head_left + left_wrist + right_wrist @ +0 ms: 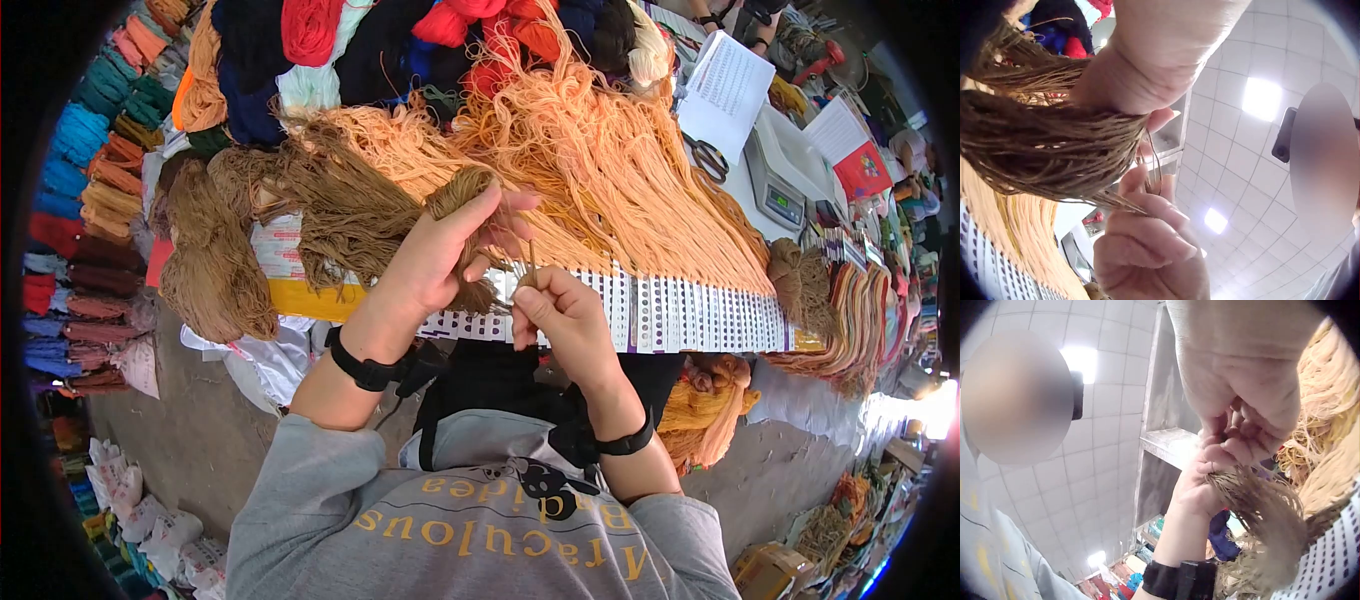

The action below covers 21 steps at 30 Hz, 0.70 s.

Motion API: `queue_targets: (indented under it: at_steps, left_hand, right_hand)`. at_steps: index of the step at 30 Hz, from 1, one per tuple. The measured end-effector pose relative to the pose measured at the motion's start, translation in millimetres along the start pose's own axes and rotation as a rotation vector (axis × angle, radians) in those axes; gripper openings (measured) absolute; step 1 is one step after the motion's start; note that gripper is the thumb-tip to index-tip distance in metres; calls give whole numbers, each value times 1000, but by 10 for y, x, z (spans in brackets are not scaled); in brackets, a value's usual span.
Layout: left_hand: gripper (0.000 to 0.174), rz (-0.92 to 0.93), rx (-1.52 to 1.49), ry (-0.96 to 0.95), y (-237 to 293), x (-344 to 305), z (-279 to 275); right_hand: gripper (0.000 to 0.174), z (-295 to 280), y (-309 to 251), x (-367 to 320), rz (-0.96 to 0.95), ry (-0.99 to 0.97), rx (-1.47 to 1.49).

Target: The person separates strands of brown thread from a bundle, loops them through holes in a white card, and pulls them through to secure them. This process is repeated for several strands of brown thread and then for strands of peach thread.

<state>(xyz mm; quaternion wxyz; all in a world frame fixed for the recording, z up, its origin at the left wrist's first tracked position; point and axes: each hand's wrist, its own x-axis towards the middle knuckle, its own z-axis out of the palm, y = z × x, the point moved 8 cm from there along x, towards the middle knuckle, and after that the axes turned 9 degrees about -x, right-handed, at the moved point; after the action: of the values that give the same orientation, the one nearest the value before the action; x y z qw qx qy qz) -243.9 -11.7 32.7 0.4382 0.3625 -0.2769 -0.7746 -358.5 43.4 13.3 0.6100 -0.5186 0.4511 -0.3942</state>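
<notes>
A hank of brown yarn (462, 188) loops over my left hand (440, 250), which holds it above the table's near edge. In the left wrist view the hank (1047, 147) spreads out in many thin strands beside the thumb. My right hand (572, 318) pinches a few strands drawn from this hank, close to the left fingers. The right wrist view has the right hand (1241, 394) with curled fingers against the left hand, and loose brown strands (1260, 509) hanging below. Part of the pinched yarn is hidden behind the fingers.
More brown yarn (215, 250) lies to the left. Peach yarn (610, 150) covers the table's middle, threaded along white cards with holes (650, 318). Black-handled scissors (707, 158), a scale (785, 200) and printed sheets (725, 90) are at the right. Coloured hanks (310, 30) line the back.
</notes>
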Motion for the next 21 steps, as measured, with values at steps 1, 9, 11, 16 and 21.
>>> queue_targets:
  at_steps: [1, 9, 11, 16, 21]
  left_hand:
    - [39, 12, 70, 43, 12, 0, -30]
    - [34, 52, -355, 124, 727, -85, -1814]
    - [29, 123, -475, 148, 988, -204, -2429]
    - [19, 357, -373, 446, 1931, -695, -3744]
    - [34, 830, -458, 196, 3263, -1301, -3959]
  right_hand:
    - [15, -56, -58, -6, -70, 49, -86]
    - [20, -1718, -518, -270, -557, 457, 425]
    - [18, -2297, -404, -346, -551, 391, 803]
    - [17, -3462, -294, -714, -414, 471, 729]
    - [12, -5144, -665, -1826, -547, 1127, -282]
